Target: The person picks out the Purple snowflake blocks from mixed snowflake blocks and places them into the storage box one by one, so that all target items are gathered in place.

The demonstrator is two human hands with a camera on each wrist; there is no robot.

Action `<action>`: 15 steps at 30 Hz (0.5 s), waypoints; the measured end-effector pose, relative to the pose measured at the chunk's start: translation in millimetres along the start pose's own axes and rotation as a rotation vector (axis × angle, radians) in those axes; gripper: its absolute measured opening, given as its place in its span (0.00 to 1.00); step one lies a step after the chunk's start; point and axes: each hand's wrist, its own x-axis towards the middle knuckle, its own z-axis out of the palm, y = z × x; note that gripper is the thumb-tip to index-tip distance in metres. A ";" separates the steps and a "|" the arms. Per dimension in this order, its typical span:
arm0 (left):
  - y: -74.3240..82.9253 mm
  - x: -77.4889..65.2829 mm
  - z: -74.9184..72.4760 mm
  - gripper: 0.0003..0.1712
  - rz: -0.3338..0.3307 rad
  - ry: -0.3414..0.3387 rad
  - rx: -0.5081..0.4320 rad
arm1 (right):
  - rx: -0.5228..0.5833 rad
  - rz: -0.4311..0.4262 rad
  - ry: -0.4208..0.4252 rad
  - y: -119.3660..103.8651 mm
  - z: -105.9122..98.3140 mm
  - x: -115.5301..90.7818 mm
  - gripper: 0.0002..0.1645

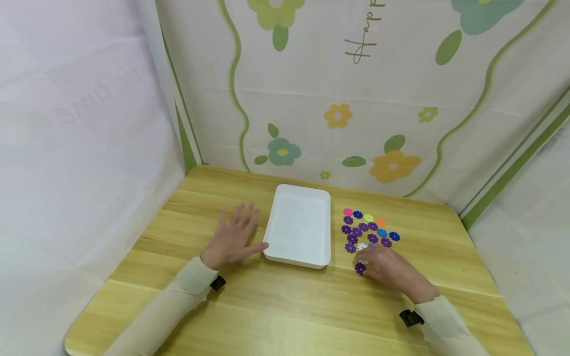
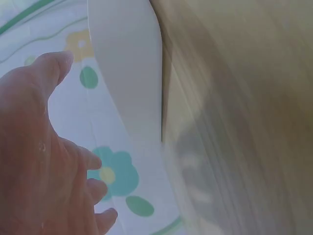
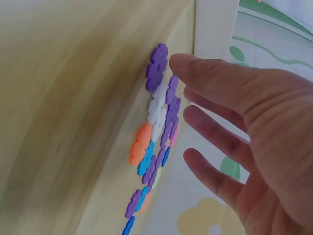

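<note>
A white rectangular tray (image 1: 299, 225) rests on the wooden table with nothing in it. My left hand (image 1: 232, 241) has its fingers spread beside the tray's left side, the thumb tip right at the rim. To the tray's right lies a loose group of flower-shaped plastic discs, mostly purple (image 1: 356, 232), with blue, pink, yellow, orange and white ones too. Over the near end of this group is my right hand (image 1: 388, 265), fingers apart and loosely bent. In the right wrist view its thumb is close by a purple disc (image 3: 156, 67), with white discs (image 3: 156, 112) next to it; nothing is held.
Behind the wooden table (image 1: 276, 316) hangs a white curtain (image 1: 307, 74) printed with flowers and leaves. More white cloth (image 1: 89, 148) closes off the left side, and another panel (image 1: 534, 232) the right. A dark band sits on each wrist.
</note>
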 end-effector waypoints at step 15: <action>26.1 5.5 7.5 0.59 0.130 -0.155 -0.104 | 0.051 -0.018 -0.081 6.4 8.3 9.3 0.18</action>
